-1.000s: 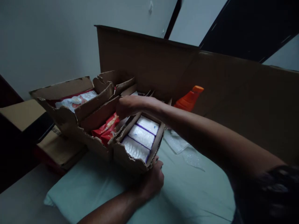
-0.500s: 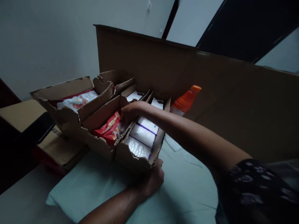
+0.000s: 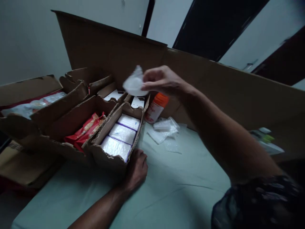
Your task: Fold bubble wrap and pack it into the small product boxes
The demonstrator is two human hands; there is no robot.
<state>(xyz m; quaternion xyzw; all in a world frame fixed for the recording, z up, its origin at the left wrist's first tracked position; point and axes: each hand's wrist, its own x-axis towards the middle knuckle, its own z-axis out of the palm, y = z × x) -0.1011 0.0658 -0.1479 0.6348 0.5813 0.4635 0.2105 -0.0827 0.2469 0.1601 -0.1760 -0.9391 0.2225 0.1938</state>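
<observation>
My right hand (image 3: 162, 79) is raised above the cardboard boxes, its thumb and fingers closed on a whitish, translucent plastic packet (image 3: 134, 83) that is blurred by motion. Down on the green cloth, my left hand (image 3: 138, 168) lies against the near right corner of a narrow cardboard box (image 3: 105, 159). Its fingers are curled, and what they hold, if anything, is hidden. White plastic-wrapped packs (image 3: 121, 133) with purple edges fill that box in a row. In the wider compartment to its left lie red snack packets (image 3: 84, 130).
Behind the boxes, an orange-capped bottle (image 3: 156, 108) leans near clear plastic packets (image 3: 166, 125) on the green cloth (image 3: 171, 187). A tall cardboard panel (image 3: 202, 82) runs along the back. Whitish packets (image 3: 30, 106) sit in the far left compartment. A small white-and-green item (image 3: 268, 140) is at right.
My right hand has come up out of the red-packet compartment, moving right with the whitish plastic packet. The view has swung right. My left hand remains at the box corner.
</observation>
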